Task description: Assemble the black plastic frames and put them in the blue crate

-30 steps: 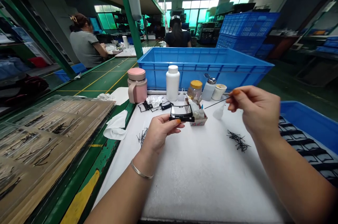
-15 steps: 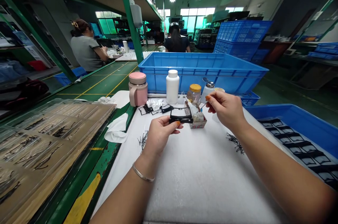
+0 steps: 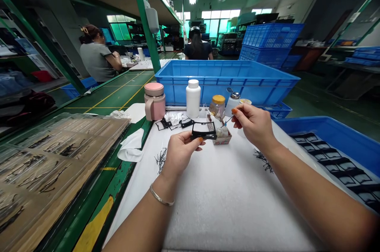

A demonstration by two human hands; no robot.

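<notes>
My left hand (image 3: 180, 152) is closed on a black rectangular plastic frame (image 3: 204, 136), held by its near edge above the white work surface (image 3: 219, 204). Between the thumb and fingers of my right hand (image 3: 255, 124) is a thin dark stick-like tool (image 3: 228, 120), slanting down to the left. Its tip is over a small open box (image 3: 223, 140) that holds small pale items, just behind the frame. Thin black strips (image 3: 263, 160) lie under my right forearm, and more black strips (image 3: 160, 158) lie left of my left hand. Several black frame parts (image 3: 187, 122) rest farther back.
A pink mug (image 3: 154, 101), white bottle (image 3: 193, 99), yellow-lidded jar (image 3: 217, 105) and metal-topped dispenser (image 3: 233, 102) line the back, before a big blue crate (image 3: 237, 71). Black frames fill a blue bin (image 3: 314, 122) at right. A partitioned tray (image 3: 97, 129) stands left. Two people sit beyond.
Both hands stay nearly in place with the same things in them. The frame has tilted slightly, and the view has shifted a little.
</notes>
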